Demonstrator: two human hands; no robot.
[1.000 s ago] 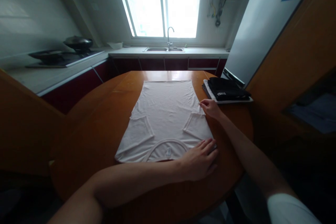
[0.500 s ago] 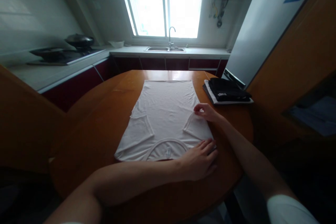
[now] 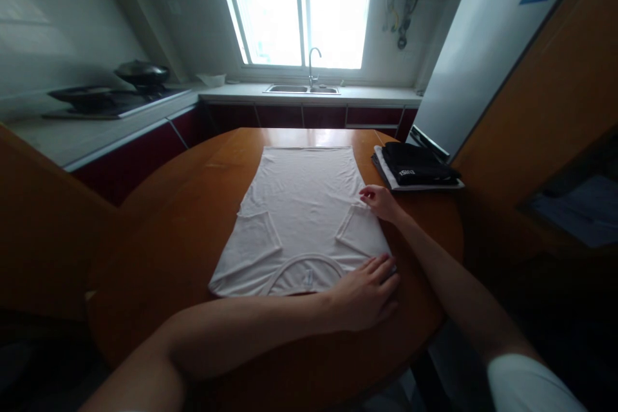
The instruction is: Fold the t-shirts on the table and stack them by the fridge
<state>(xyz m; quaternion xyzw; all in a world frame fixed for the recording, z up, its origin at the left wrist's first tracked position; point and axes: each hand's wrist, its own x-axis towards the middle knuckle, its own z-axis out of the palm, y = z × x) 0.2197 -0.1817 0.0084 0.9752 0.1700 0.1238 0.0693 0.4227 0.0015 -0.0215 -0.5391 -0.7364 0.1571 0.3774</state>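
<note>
White cotton-like shirt (image 3: pixel 309 190) lies flat mid-table, sleeves (image 3: pixel 255 232) turned inward, collar (image 3: pixel 305 257) nearest the person. Setting its right edge seems the step in hand. The left hand (image 3: pixel 364 296) rests on the near right corner; the right hand (image 3: pixel 379 201) is at that side, finger and thumb narrowly spaced. Whether either pinches cloth, I cannot tell. Any lift calls for an even hold at both points. Beyond, folded clothes (image 3: pixel 422 164) sit on the table (image 3: pixel 164 232).

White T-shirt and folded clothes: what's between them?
Head view: bare wooden table separates T-shirt and folded clothes, with the right hand at the gap's near end.
</note>
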